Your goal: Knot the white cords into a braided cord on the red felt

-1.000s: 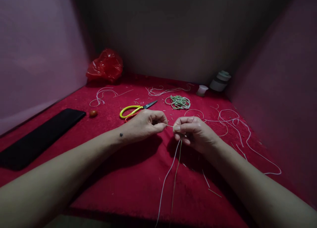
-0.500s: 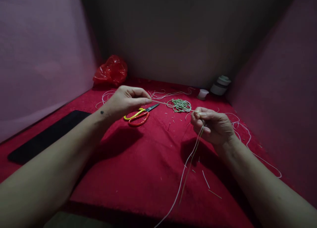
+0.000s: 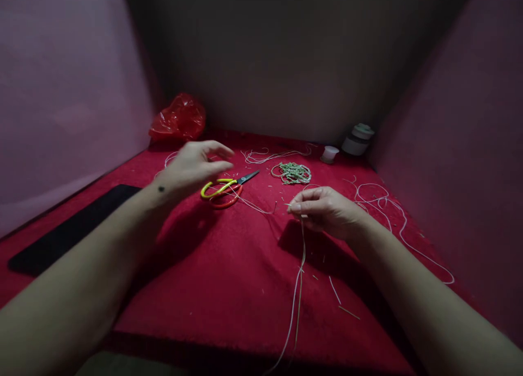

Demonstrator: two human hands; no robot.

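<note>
My left hand point(image 3: 198, 162) hovers above the cloth behind the scissors' handles, its thumb and fingers apart and nothing between them. Below and beside it lie scissors point(image 3: 223, 190) with one yellow and one red handle, blades toward the back right. Between thumb and fingers my right hand point(image 3: 322, 210) pinches thin cord point(image 3: 297, 289), whose pale and brownish strands hang down toward the table's front edge. A short tip pokes out at the fingertips. Thin pale strands point(image 3: 253, 206) run across the scissors' handles. Behind the right hand rests a bundle of green braided cord point(image 3: 295, 173).
Loose pale thread point(image 3: 404, 223) curls at the right, with more strands point(image 3: 273, 157) at the back. A red plastic bag point(image 3: 180, 117), a small white spool point(image 3: 329, 154) and a lidded jar point(image 3: 358, 139) stand along the back. A flat black object point(image 3: 73, 223) lies left. Cord scraps dot the red cloth point(image 3: 196, 289).
My left hand has let go of the cord that was stretched between both hands, and its fingers have spread. My right hand has moved left and slightly down, still pinching cord.
</note>
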